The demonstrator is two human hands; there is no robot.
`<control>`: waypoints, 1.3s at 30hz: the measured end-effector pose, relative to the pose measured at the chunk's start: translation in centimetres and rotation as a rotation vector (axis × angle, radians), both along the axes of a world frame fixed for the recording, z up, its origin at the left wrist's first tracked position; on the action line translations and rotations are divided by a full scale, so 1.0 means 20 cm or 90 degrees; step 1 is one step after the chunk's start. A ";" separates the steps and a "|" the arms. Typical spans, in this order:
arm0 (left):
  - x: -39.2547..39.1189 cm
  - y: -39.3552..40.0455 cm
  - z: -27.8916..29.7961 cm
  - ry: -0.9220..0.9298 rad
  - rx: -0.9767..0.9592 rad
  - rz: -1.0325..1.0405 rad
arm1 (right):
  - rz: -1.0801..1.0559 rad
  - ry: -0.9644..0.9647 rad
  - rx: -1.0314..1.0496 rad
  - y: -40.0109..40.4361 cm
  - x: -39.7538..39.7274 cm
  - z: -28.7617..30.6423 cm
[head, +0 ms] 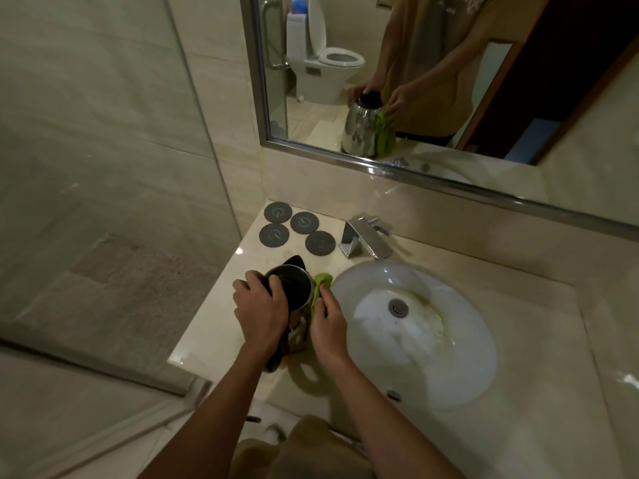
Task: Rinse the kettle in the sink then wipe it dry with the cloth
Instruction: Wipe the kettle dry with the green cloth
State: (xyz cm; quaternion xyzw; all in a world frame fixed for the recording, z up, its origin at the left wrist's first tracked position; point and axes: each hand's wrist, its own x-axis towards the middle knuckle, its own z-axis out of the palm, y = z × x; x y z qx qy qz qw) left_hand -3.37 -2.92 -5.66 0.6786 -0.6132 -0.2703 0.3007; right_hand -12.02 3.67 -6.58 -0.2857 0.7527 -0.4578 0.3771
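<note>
Standing on the desk (214, 326) just left of the sink (449, 357), the kettle (294, 288) is gripped at its rim by the left hand (261, 309). The right hand (326, 321) presses the green cloth (321, 281) against the kettle's right side, fingers closed on it.

The kettle (294, 292) body (lower half) hides behind both hands and the cloth (320, 283).

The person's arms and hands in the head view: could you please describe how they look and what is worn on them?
Both forearms are bare to the frame's bottom edge; no sleeve shows. The left hand and right hand wear no gloves, and no rings, watch or bracelet are visible. The mirror reflection shows a loose tan short-sleeved shirt.
</note>
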 end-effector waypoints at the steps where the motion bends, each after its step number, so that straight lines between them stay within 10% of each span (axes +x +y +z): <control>1: 0.00 0.00 0.00 0.001 -0.002 0.001 | 0.000 -0.019 0.009 0.00 0.00 0.00; 17: 0.01 0.00 0.01 0.008 0.004 -0.011 | 0.064 -0.111 0.089 -0.11 -0.18 -0.06; 27: 0.01 0.00 0.00 0.014 -0.003 0.001 | 0.115 0.069 -0.013 -0.09 -0.14 0.00; 39: 0.01 0.00 -0.01 0.011 -0.006 -0.005 | -0.116 -0.276 0.094 -0.02 -0.16 -0.19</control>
